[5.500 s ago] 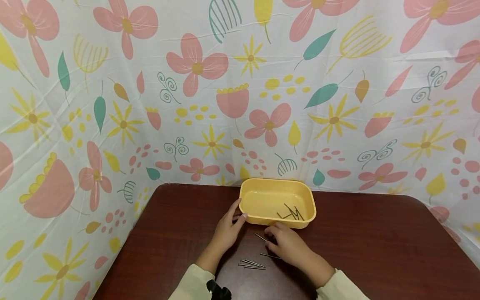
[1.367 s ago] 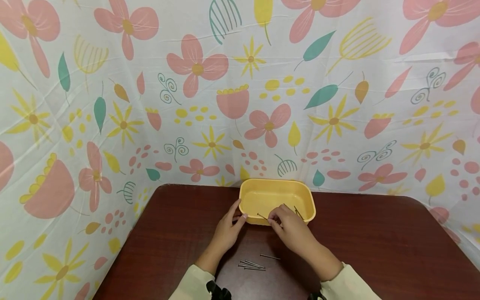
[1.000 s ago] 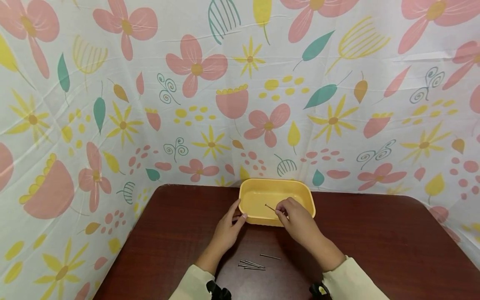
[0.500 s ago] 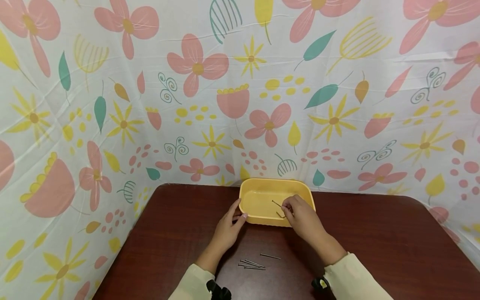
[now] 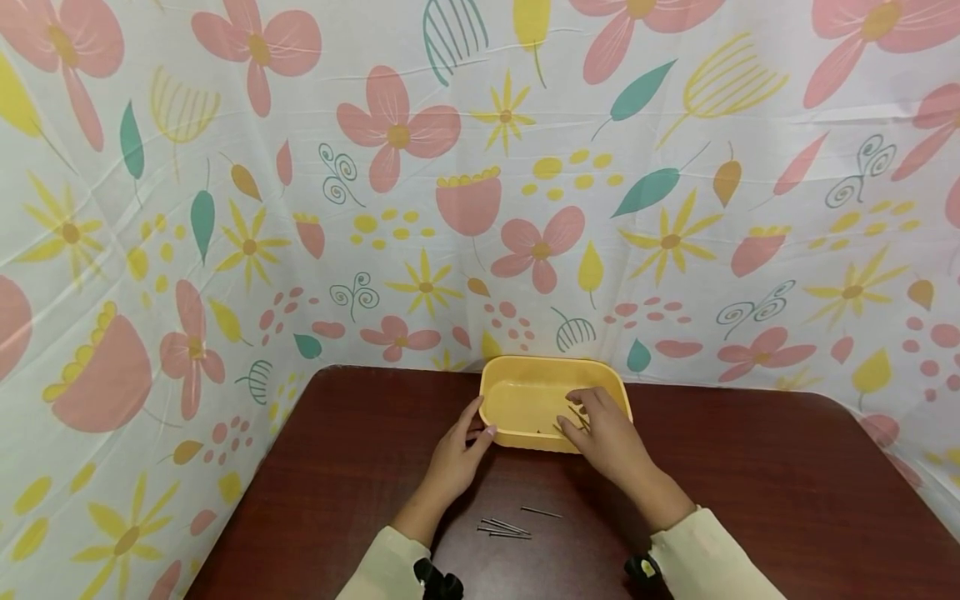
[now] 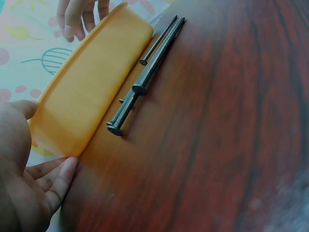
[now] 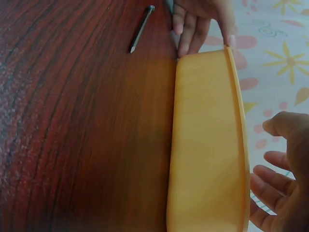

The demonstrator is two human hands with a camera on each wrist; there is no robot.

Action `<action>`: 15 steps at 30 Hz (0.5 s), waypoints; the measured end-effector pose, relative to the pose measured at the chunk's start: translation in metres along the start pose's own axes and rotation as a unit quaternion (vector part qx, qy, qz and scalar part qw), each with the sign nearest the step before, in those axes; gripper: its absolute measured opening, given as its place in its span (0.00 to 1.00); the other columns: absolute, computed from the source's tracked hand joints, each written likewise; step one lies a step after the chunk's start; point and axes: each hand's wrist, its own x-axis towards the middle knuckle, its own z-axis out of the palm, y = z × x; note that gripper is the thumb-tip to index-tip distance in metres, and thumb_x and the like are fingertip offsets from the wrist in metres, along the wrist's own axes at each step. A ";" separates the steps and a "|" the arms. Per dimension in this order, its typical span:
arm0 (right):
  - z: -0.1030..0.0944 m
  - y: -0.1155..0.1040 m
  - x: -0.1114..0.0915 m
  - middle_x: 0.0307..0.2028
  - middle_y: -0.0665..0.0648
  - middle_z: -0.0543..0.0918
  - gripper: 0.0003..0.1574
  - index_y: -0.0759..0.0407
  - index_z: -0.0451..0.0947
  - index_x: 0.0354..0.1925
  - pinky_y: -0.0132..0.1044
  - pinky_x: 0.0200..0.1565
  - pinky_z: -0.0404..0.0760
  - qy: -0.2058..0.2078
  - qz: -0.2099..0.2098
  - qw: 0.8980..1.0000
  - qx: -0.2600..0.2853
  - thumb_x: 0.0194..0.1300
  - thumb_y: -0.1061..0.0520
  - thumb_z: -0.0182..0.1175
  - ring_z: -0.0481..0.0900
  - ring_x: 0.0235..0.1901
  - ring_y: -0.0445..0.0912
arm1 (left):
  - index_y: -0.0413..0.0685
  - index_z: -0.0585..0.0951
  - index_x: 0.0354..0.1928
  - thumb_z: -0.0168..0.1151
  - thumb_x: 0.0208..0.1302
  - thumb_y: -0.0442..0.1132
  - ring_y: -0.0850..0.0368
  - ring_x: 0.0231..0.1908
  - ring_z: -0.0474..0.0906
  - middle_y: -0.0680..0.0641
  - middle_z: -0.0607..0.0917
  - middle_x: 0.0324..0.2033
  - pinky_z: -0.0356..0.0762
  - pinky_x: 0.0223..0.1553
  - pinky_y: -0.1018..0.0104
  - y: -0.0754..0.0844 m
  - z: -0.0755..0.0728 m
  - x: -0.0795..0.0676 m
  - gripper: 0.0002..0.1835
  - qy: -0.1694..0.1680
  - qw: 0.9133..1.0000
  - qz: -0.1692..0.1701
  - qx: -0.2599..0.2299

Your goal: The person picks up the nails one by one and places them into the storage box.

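Note:
A shallow yellow plastic tub [image 5: 517, 404] stands at the back of the table. My left hand [image 5: 453, 458] grips its left end, fingertips on the side and front corner; the left wrist view has these fingers against the tub wall [image 6: 91, 87]. Over the right part of the tub is my right hand [image 5: 611, 442], thumb and fingers spread apart and holding nothing. Some nails [image 5: 576, 412] show between those fingers inside the tub, partly hidden by the hand. In front, several steel nails [image 5: 504, 528] lie bunched on the table, with a single nail [image 5: 541, 512] just beyond them.
The dark brown wooden table [image 5: 750, 483] reaches to a flower-printed cloth [image 5: 675, 208] hanging right behind the tub. Cloth also hangs along the left side. Black bands [image 5: 642, 570] sit at both wrists.
My right hand picked up a nail from the table, carried it over the tub and right, then let it go, fingers parting. The left hand stayed on the tub.

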 end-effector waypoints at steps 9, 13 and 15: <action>-0.001 -0.005 -0.003 0.54 0.66 0.78 0.35 0.65 0.74 0.63 0.55 0.51 0.82 -0.006 0.005 1.000 0.007 0.64 0.49 0.70 0.81 0.51 0.58 | 0.75 0.56 0.78 0.50 0.73 0.67 0.51 0.61 0.78 0.48 0.77 0.64 0.76 0.60 0.47 0.000 0.000 0.000 0.35 0.000 1.000 0.001 -0.001; -0.002 -0.007 -0.005 0.55 0.66 0.79 0.36 0.64 0.74 0.63 0.56 0.52 0.81 -0.008 0.000 1.000 0.004 0.64 0.48 0.70 0.80 0.52 0.58 | 0.76 0.56 0.78 0.50 0.73 0.67 0.51 0.61 0.78 0.49 0.78 0.64 0.76 0.60 0.46 0.000 0.001 0.000 0.35 0.001 1.000 0.001 -0.002; -0.002 -0.008 -0.005 0.55 0.65 0.79 0.35 0.64 0.74 0.63 0.56 0.53 0.81 -0.008 -0.003 1.000 0.005 0.64 0.49 0.70 0.80 0.52 0.58 | 0.76 0.56 0.78 0.50 0.73 0.67 0.51 0.61 0.79 0.49 0.78 0.63 0.76 0.60 0.46 0.000 0.001 0.000 0.35 0.001 1.000 0.001 -0.003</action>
